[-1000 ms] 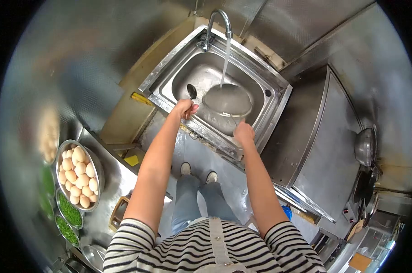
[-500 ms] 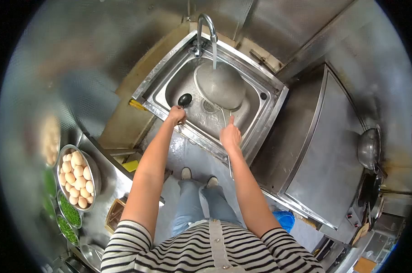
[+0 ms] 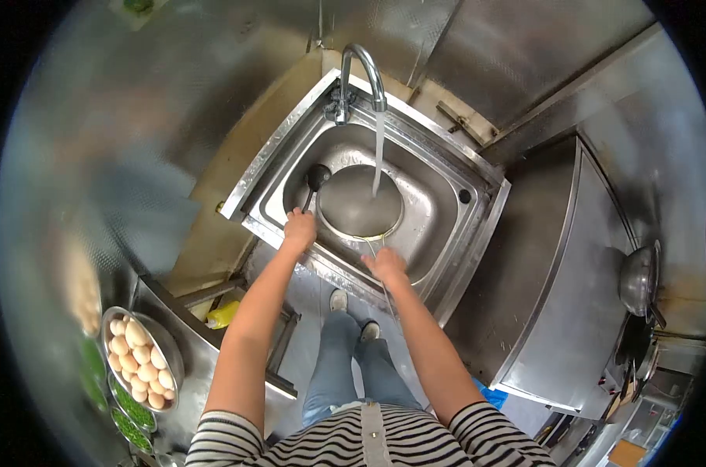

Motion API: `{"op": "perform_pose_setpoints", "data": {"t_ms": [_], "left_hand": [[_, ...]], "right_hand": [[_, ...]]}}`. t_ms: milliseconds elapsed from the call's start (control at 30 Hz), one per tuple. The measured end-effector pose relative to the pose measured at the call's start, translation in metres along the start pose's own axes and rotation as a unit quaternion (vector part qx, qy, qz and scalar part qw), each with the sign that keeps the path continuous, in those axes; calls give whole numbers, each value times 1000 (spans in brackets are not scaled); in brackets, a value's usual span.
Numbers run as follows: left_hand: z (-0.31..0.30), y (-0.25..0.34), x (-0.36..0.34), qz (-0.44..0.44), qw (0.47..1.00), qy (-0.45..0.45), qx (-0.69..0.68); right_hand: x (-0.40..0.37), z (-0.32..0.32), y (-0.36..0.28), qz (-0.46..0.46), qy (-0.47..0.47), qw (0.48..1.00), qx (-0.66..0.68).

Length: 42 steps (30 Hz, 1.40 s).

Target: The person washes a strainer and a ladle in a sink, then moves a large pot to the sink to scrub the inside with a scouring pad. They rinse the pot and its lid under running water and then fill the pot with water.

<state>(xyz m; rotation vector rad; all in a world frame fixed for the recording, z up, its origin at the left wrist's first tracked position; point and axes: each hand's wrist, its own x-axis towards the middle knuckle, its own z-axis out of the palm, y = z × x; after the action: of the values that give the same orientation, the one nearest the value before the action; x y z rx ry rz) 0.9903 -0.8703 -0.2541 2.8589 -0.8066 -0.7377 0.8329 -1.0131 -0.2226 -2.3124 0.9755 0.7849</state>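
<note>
My left hand (image 3: 299,228) is closed around the handle of a dark ladle (image 3: 318,177), whose bowl lies in the left part of the steel sink (image 3: 434,233). In my right hand (image 3: 384,263), near the front rim of the sink, is the thin metal handle of a large round strainer (image 3: 359,204). The strainer's grey head sits over the basin, right beside the ladle. Water runs onto it from the curved faucet (image 3: 360,53). The sink drain is hidden beneath the strainer.
To the left, a metal bowl of eggs (image 3: 141,359) and small bowls of chopped greens (image 3: 131,409) stand on a steel counter. A yellow bottle (image 3: 223,315) is below the counter's edge. On the right are a steel worktop (image 3: 555,272) and a wok (image 3: 638,280).
The strainer has come toward me and to the left, now lying flatter under the stream. My right hand has moved nearer me; the ladle sits beside the strainer. The view has shifted slightly.
</note>
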Motion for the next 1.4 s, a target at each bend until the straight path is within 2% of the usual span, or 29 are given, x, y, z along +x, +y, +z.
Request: {"op": "perform_pose_setpoints", "data": {"t_ms": [33, 100, 167, 233, 333, 367, 433, 467, 500, 533, 567, 600, 633, 667, 700, 767, 833, 867, 900, 933, 967, 1000, 1067, 1100, 1167, 1200, 1267, 1333, 1400], "left_hand": [[0, -4, 1, 6, 1000, -3, -15], [-6, -7, 4, 3, 999, -31, -34], [-14, -4, 1, -5, 998, -40, -53], [-8, -6, 5, -11, 997, -41, -71], [-8, 1, 3, -1, 999, -34, -21], [-11, 6, 1, -3, 999, -39, -7], [-16, 15, 4, 18, 1000, -10, -3], [-18, 18, 7, 38, 999, 23, 1], [-15, 21, 14, 75, 988, 102, -88], [-19, 31, 25, 59, 982, 84, -155], [-24, 44, 38, 42, 972, 66, -222], [-28, 56, 49, 55, 949, 33, -310], [-34, 68, 62, 66, 916, 2, -395], [-20, 77, 88, 66, 842, -56, -533], [-6, 87, 109, 64, 743, -111, -657], [-59, 124, 95, -28, 734, -154, -660], [-61, 142, 120, -46, 686, -140, -713], [-65, 150, 123, -61, 671, -121, -729], [-71, 155, 122, -60, 670, -123, -729], [-77, 158, 119, -17, 715, -146, -684], [-84, 160, 115, 26, 755, -169, -633], [-86, 159, 112, 24, 757, -171, -629], [-95, 151, 103, 92, 835, -256, -478], [-115, 146, 89, 220, 932, -188, -219], [-112, 120, 99, 201, 940, -152, -230], [-112, 105, 102, 184, 945, -113, -246], [-126, 79, 94, 186, 855, -172, -452], [-138, 68, 73, 153, 847, -146, -487], [-139, 63, 67, -5, 851, -63, -521]], "right_hand": [[16, 2, -4, -37, 142, 989, 23], [54, -23, -21, -123, 279, 951, 59], [88, -58, -44, -193, 268, 896, 296], [113, -90, -62, -84, 5, 833, 547], [115, -106, -75, -50, -78, 725, 683], [114, -108, -76, -45, -80, 725, 683], [108, -113, -79, -110, -181, 652, 728], [106, -116, -80, -105, -182, 651, 729], [101, -122, -84, -135, -158, 644, 736], [96, -125, -85, -163, -134, 636, 742], [89, -128, -84, -177, -114, 696, 686], [81, -125, -81, -173, -116, 695, 688], [69, -120, -77, -238, -70, 768, 590], [59, -114, -73, -299, -22, 825, 479], [63, -96, -59, -326, 36, 820, 469], [62, -68, -17, -244, 121, 876, 399], [58, -36, 20, -119, 253, 930, 239], [57, -27, 29, -116, 254, 930, 238], [57, -21, 36, -87, 254, 923, 276], [56, -17, 40, -58, 252, 913, 315], [62, -15, 38, -55, 250, 913, 318], [75, -19, 30, -101, 247, 896, 355], [101, -36, 3, -169, 206, 853, 450], [105, -54, -16, -191, 168, 825, 505], [86, -95, -51, -121, 53, 790, 598], [85, -103, -60, -122, 51, 788, 601], [88, -114, -75, -108, -64, 756, 643], [96, -119, -86, -119, -69, 733, 666], [97, -121, -96, -130, -74, 711, 687]]}}
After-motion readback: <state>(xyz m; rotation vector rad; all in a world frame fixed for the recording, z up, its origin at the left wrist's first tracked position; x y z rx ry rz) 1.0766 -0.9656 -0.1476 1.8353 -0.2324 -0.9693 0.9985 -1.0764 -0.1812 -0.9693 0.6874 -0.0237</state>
